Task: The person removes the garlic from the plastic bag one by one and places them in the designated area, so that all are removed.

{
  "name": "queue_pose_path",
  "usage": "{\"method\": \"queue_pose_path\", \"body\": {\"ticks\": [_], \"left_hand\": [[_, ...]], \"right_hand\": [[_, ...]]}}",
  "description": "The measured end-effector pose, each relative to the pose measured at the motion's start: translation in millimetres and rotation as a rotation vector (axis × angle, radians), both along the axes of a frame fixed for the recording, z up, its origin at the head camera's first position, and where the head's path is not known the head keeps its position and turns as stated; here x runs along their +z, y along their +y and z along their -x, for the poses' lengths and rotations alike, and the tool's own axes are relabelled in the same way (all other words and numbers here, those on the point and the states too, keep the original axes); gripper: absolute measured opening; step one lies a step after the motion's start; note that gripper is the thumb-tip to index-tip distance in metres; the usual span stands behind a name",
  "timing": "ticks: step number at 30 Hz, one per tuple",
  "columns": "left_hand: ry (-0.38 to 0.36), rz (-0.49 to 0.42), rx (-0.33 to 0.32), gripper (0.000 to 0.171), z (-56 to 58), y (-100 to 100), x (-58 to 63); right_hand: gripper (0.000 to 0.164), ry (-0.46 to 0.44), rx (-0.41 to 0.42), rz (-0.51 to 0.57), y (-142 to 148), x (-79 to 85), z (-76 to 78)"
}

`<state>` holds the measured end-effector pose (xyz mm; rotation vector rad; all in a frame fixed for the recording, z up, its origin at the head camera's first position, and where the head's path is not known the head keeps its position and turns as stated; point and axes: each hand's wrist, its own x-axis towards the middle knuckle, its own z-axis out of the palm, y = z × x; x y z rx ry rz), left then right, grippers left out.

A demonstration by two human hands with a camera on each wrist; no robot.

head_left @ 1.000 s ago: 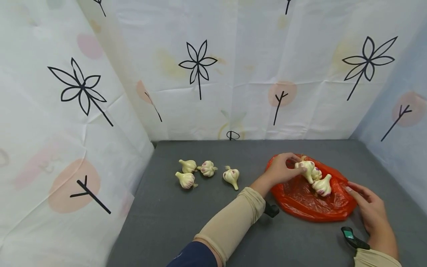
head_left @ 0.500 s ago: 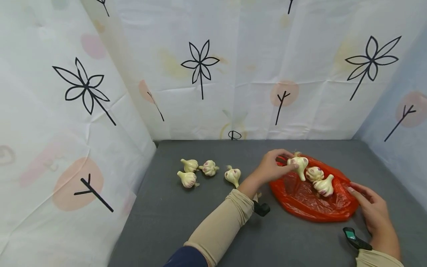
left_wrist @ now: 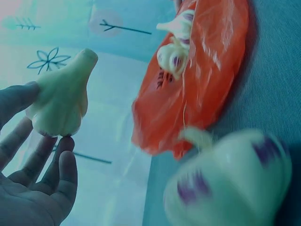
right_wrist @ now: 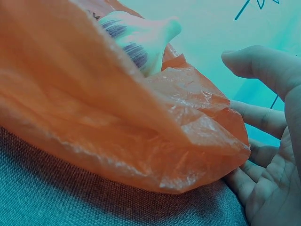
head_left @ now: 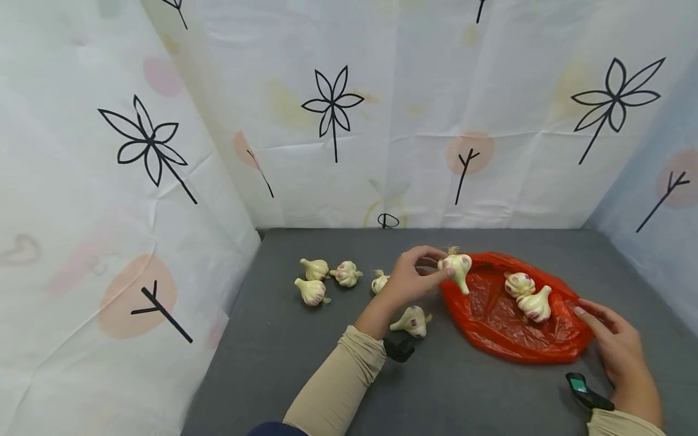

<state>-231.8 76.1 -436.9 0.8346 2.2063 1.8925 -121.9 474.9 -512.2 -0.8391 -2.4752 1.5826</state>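
Note:
My left hand [head_left: 410, 278] pinches a garlic bulb [head_left: 457, 270] between thumb and fingers, held up over the left rim of a red plastic bag [head_left: 485, 327]. In the left wrist view the stem of this held bulb [left_wrist: 63, 96] points up. Two more bulbs [head_left: 535, 304] lie together inside the bag. At the bag's right edge my right hand [head_left: 616, 339] rests with relaxed fingers touching the plastic. Its thumb [right_wrist: 256, 66] stands apart from the bag in the right wrist view.
Three garlic bulbs [head_left: 313, 292] sit grouped at the left of the grey table [head_left: 305, 375]. Another bulb [head_left: 380, 282] is partly hidden behind my left hand, and one more [head_left: 412, 321] lies beside my left wrist. A patterned white cloth [head_left: 414, 139] stands behind the table.
My left hand has moved left with its garlic bulb, from the cluster in the bag to the bag's left rim. A bulb near the left wrist has come into view. My right hand stays at the bag.

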Motion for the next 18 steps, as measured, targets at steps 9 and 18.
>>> {"method": "queue_pose_path", "body": {"ticks": [9,18], "left_hand": [[0.060,0.044,0.055,0.027,-5.7,-47.0,-10.5],[0.032,0.115,0.138,0.030,-12.3,-97.4,-20.8]], "right_hand": [[0.061,-0.010,-0.023,0.025,1.4,-3.9,2.1],[0.059,-0.005,-0.024,0.017,-0.4,0.0,2.5]]}}
